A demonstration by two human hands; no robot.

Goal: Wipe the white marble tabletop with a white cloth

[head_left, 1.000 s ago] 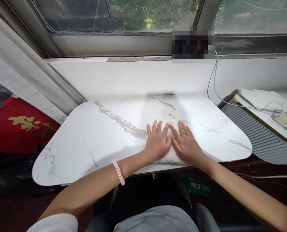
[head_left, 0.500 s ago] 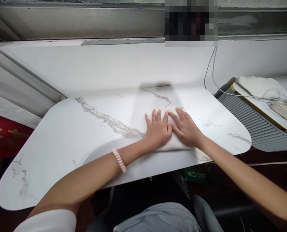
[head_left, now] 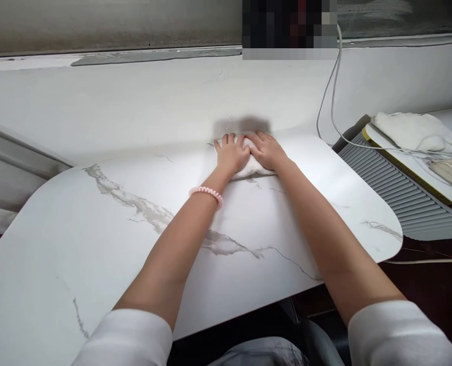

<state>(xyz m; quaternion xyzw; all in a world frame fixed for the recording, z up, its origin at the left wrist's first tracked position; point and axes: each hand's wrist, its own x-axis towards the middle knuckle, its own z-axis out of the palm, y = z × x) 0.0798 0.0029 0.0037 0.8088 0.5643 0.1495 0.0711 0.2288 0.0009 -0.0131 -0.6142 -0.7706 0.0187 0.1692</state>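
Note:
A folded white cloth (head_left: 253, 166) lies flat on the white marble-patterned table (head_left: 165, 284), close to its far edge by the wall. My left hand (head_left: 232, 155) presses down on the cloth's left part, fingers spread and pointing away from me. On its right part rests my right hand (head_left: 268, 151), palm down with the fingers stretched out. The two thumbs nearly meet over the middle of the cloth. A pink coiled band (head_left: 206, 191) circles my left wrist. Both hands cover much of the cloth.
Behind the table rises a white wall (head_left: 134, 107). Grey cables (head_left: 334, 96) hang down at the right. Beside the table there, a second surface with a ribbed grey side (head_left: 409, 188) bears a crumpled white cloth (head_left: 416, 132). A pixelated patch covers the top middle.
Both hands have slid the cloth forward, away from me, from the table's near half to its far edge. My arms now reach out straighter, and the view has shifted.

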